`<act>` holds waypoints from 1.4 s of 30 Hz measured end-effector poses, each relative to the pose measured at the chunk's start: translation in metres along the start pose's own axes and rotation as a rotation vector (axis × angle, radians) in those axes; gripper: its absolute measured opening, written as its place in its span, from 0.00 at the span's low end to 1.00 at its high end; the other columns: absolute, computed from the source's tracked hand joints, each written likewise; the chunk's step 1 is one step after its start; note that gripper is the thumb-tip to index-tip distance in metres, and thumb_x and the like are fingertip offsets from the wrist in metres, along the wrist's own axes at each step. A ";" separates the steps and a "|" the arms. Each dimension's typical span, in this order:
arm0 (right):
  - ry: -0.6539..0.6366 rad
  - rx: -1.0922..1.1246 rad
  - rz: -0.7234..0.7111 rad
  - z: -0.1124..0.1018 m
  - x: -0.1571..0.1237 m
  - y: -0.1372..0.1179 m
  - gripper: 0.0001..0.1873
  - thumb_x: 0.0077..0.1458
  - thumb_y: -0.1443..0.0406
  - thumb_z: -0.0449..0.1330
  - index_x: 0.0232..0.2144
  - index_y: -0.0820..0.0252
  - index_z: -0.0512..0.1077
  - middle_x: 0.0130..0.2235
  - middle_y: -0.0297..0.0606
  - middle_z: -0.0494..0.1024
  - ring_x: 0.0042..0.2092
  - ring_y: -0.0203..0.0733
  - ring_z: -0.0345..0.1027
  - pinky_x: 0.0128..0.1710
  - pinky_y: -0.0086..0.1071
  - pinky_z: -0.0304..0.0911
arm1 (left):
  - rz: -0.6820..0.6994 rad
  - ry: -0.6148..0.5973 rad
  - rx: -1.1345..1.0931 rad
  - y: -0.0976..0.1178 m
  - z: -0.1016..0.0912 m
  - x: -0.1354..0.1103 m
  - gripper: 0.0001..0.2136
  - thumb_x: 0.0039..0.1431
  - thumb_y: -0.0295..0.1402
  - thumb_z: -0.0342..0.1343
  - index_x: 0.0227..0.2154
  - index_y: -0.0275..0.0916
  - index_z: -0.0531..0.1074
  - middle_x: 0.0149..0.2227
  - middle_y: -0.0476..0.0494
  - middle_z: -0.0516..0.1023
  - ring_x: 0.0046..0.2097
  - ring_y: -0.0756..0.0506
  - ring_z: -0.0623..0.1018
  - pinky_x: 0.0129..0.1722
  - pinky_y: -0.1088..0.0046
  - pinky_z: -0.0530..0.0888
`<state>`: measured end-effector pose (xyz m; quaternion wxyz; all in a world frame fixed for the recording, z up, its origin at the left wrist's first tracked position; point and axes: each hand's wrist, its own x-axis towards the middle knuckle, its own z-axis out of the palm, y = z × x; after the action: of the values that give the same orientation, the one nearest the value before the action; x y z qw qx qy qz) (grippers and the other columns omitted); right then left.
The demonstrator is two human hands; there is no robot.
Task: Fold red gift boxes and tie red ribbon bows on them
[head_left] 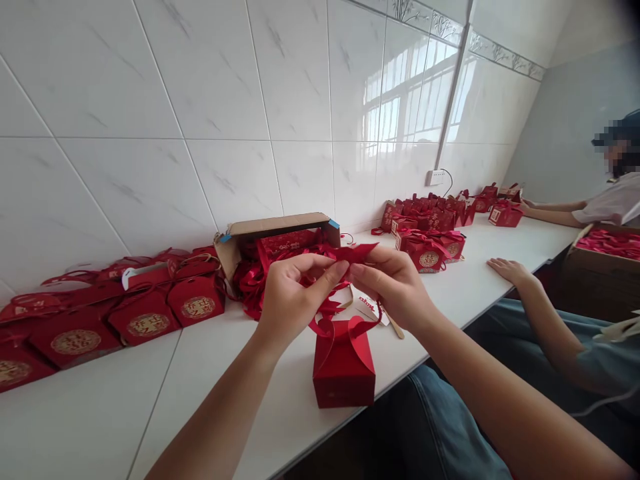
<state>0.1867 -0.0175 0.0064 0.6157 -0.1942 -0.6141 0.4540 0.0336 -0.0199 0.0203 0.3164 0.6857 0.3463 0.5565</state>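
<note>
A small red gift box (344, 370) stands upright at the table's front edge, its curved top flaps drawn together. From its top a red ribbon (356, 253) runs up to both hands, which are close together above the box. My left hand (299, 283) pinches the ribbon between thumb and fingers. My right hand (387, 283) pinches it too, its thumb almost touching the left one. Fingers cover part of the ribbon, so whether it is knotted there cannot be seen.
Behind my hands an open cardboard box (280, 223) holds red ribbons. Finished-looking red boxes (150, 325) line the wall at left; more red boxes (425, 250) stand at right. A neighbour's hand (510, 270) rests on the table. Farther right, another person (615, 193) reaches toward a red box.
</note>
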 end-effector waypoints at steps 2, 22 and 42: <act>0.011 -0.032 -0.016 -0.001 -0.003 0.002 0.14 0.55 0.59 0.61 0.22 0.60 0.71 0.19 0.28 0.63 0.20 0.28 0.51 0.19 0.26 0.48 | -0.037 -0.050 -0.015 0.000 -0.001 0.001 0.07 0.50 0.37 0.65 0.29 0.39 0.78 0.24 0.50 0.76 0.27 0.50 0.75 0.26 0.76 0.71; -0.344 -1.399 -0.814 -0.052 -0.006 -0.009 0.14 0.66 0.68 0.49 0.46 0.54 0.74 0.42 0.37 0.82 0.45 0.42 0.72 0.46 0.40 0.56 | -0.488 -0.501 -0.435 -0.011 -0.006 0.012 0.12 0.56 0.39 0.60 0.21 0.39 0.76 0.23 0.46 0.76 0.28 0.48 0.76 0.29 0.74 0.73; 0.084 -1.295 0.097 -0.155 -0.122 0.022 0.15 0.59 0.58 0.55 0.28 0.54 0.79 0.34 0.41 0.81 0.35 0.49 0.75 0.36 0.40 0.69 | -0.317 -0.243 1.131 -0.045 -0.147 -0.027 0.08 0.45 0.35 0.63 0.14 0.45 0.75 0.17 0.53 0.76 0.21 0.46 0.73 0.24 0.75 0.61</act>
<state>0.3447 -0.0542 -0.1084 0.3764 -0.5709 -0.7296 0.0115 -0.1199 -0.0097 -0.0048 0.0191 0.7464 0.6482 0.1496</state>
